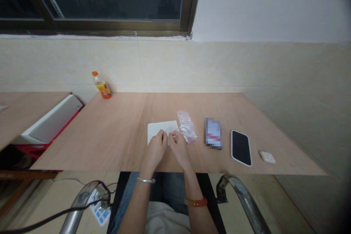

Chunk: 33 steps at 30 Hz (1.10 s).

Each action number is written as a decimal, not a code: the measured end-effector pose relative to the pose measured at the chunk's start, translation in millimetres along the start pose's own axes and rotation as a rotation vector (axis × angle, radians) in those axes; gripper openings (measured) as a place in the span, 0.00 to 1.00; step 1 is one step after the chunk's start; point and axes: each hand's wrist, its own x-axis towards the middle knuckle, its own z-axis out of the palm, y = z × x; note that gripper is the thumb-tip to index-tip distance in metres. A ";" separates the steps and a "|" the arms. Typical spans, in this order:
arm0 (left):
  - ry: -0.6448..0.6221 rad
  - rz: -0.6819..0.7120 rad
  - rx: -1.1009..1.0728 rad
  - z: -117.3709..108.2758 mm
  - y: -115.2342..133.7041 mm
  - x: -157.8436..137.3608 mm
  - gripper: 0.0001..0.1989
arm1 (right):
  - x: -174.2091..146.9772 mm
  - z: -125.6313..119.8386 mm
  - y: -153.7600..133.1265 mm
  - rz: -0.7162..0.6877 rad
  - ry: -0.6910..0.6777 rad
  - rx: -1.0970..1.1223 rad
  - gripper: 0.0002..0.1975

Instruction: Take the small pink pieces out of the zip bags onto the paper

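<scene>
Surface: a pale wooden table [115, 131] set against a tiled wall, with a dark window above it.
Room: a second desk and a white box stand well off beyond the left hand; two chrome chair arms and a trailing cable show below the table edge.
Left hand: the left hand [157, 147] is closed to a pinch, thumb and fingers pressed together on something too small to make out, possibly a fine thread.
Right hand: the right hand [178, 145] is likewise curled, fingertips nipped together just beside those of the left; what it grips cannot be told.
Paper: a white sheet of paper [157, 128] lies flat directly under and just beyond both hands.
Bag: a small clear plastic bag [187, 127] with a red strip lies just to the right of the right hand, near its fingertips.
Pose: both forearms rise from the lap and meet over the near edge of the table, a silver bangle on the left wrist, an orange one on the right.
Further right: a blurred card, a black phone [241, 147] and a small white case lie in a row, well apart from the hands.
Far left: an orange bottle [102, 85] stands at the wall.
</scene>
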 end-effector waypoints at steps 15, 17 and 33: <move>0.089 0.183 0.069 -16.4 -9.2 1.5 0.12 | -2.2 10.5 2.7 -0.024 0.093 -0.011 0.10; 0.058 0.169 0.082 -14.1 -14.7 2.1 0.12 | -2.3 11.4 3.7 -0.035 0.050 0.000 0.10; 0.011 0.344 0.228 -18.5 -18.9 3.1 0.22 | 6.3 8.9 3.9 0.704 -0.285 0.557 0.27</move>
